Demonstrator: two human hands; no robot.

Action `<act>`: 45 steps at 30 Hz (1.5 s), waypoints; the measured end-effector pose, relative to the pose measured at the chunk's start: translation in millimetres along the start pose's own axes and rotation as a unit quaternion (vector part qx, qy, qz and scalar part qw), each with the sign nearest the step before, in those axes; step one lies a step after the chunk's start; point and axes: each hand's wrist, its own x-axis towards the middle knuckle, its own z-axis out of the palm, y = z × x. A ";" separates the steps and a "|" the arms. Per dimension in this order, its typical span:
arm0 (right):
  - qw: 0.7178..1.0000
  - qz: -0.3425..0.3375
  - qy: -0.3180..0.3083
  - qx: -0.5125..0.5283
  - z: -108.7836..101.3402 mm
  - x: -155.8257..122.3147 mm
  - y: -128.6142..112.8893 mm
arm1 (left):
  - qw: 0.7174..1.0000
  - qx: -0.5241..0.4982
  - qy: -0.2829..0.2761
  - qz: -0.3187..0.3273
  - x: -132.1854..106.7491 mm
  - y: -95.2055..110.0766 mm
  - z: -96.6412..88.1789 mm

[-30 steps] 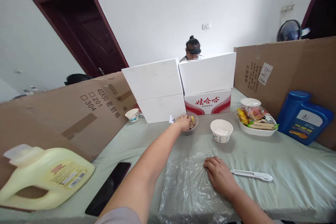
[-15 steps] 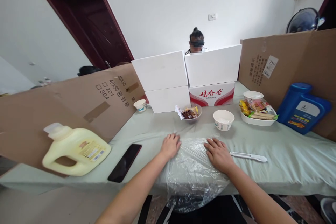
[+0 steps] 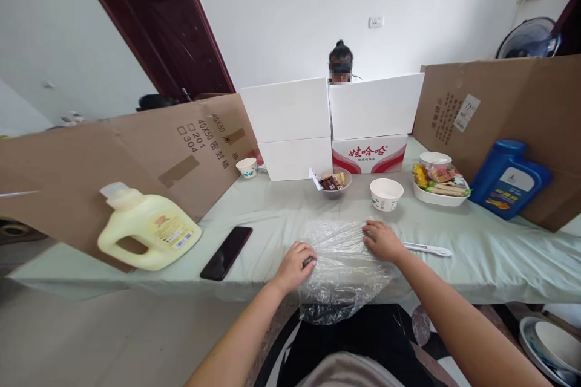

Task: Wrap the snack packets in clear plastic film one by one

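A crumpled clear plastic sheet [image 3: 342, 275] lies on the table in front of me and hangs over the near edge. My left hand [image 3: 294, 267] is at its left margin, with fingers curled and the thumb close to the fingertips, gripping the plastic there. On the sheet's upper right part rests my right hand [image 3: 382, 239], palm down with its fingers stretched out. Just beyond that hand is a white slim-handled tool [image 3: 429, 249], partly hidden by my wrist. A white paper bowl [image 3: 387, 195] stands behind the right hand.
A black phone [image 3: 226, 253] and a pale yellow jug [image 3: 152, 233] lie to the left. Farther back are a snack bowl [image 3: 333, 184], a small cup [image 3: 247, 167], a snack tray [image 3: 440, 195] and a blue bottle [image 3: 508, 184]. White boxes [image 3: 290, 160] and cardboard panels screen a person opposite.
My left hand has slid toward me along the sheet and its fingers have curled. My right hand stays on the plastic, slightly shifted. The camera has tilted down.
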 end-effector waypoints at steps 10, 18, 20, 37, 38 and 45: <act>0.984 -0.129 -0.059 0.111 -34.3 -78.2 -11.4 | 0.999 -0.035 -0.006 -0.005 -1.7 4.3 -9.6; 0.986 -0.066 0.001 0.150 0.1 -112.2 -9.9 | 0.985 -0.014 -0.145 0.090 -59.5 22.0 -27.2; 0.987 -0.050 0.005 0.156 -2.1 -109.8 -12.4 | 0.985 0.020 -0.147 0.084 -66.2 22.8 -21.1; 0.974 0.206 0.080 0.047 1.5 -72.7 -16.8 | 0.956 0.050 0.017 -0.287 -7.4 20.7 -11.0; 0.975 0.208 0.081 0.024 3.6 -69.2 -18.4 | 0.952 0.100 0.018 -0.288 -6.2 21.0 -6.2; 0.971 0.209 0.086 -0.079 14.9 -66.6 -25.2 | 0.933 0.209 -0.011 -0.294 -2.6 21.0 4.7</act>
